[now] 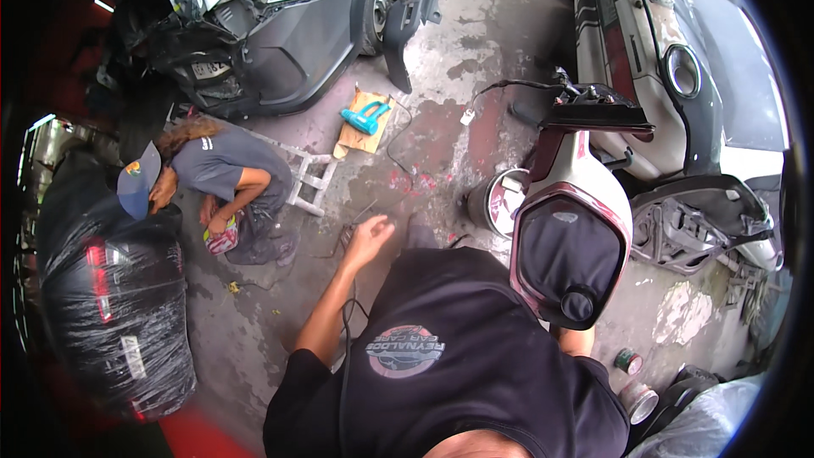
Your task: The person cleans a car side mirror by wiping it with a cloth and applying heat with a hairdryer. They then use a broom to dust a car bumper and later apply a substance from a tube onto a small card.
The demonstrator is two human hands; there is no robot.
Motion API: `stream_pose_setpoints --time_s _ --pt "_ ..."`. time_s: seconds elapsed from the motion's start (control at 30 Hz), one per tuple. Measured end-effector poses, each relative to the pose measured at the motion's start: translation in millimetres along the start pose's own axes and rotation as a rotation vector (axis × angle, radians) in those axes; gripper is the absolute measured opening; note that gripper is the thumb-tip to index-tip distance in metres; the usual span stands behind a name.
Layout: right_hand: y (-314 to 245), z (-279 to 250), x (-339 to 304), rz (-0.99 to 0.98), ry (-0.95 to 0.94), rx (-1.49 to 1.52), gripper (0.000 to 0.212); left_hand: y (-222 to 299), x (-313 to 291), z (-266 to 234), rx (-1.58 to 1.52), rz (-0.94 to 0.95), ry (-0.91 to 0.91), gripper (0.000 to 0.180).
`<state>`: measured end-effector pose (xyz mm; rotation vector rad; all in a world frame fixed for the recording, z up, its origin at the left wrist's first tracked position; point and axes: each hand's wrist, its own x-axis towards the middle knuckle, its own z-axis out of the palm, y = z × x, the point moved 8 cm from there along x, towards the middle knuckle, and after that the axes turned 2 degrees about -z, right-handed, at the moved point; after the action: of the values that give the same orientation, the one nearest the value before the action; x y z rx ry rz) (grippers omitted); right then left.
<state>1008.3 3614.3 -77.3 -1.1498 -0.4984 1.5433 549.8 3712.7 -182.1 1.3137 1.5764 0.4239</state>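
A car side mirror (623, 233) with a white housing and dark red edges is held up at my right side. Its glass (566, 246) faces me and reflects dark cloth. A black mounting base is at its far end, and a cable runs from there to a white connector (467, 117). My right forearm (577, 341) reaches behind the mirror; the right hand is hidden there, supporting it. Out in front on the left, my left hand (370, 239) has loosely bent fingers with nothing seen in them.
A bucket (498, 203) stands beyond the mirror. A teal heat gun (366, 118) lies on a board, its cord across the floor. Another person (229, 170) crouches at left by a plastic-wrapped bumper (119, 305). Cars stand at the back and right; cans (638, 401) sit near right.
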Motion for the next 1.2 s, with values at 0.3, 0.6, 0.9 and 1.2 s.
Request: stream_pose_setpoints --time_s 0.3,0.6,0.9,1.2 --pt "20 -36 -74 -0.063 0.169 0.054 0.056 20 -29 89 -0.252 -0.252 -0.472 0.076" --pt "33 -30 -92 -0.079 0.302 0.097 0.056 -10 24 82 -0.046 -0.087 -0.386 0.075" --pt "-30 33 121 -0.172 0.132 0.014 0.057 74 178 79 0.027 0.011 -0.354 0.068" --pt "-86 114 316 -0.252 0.139 -0.104 0.058 358 345 98 -0.761 0.075 -0.915 0.083"
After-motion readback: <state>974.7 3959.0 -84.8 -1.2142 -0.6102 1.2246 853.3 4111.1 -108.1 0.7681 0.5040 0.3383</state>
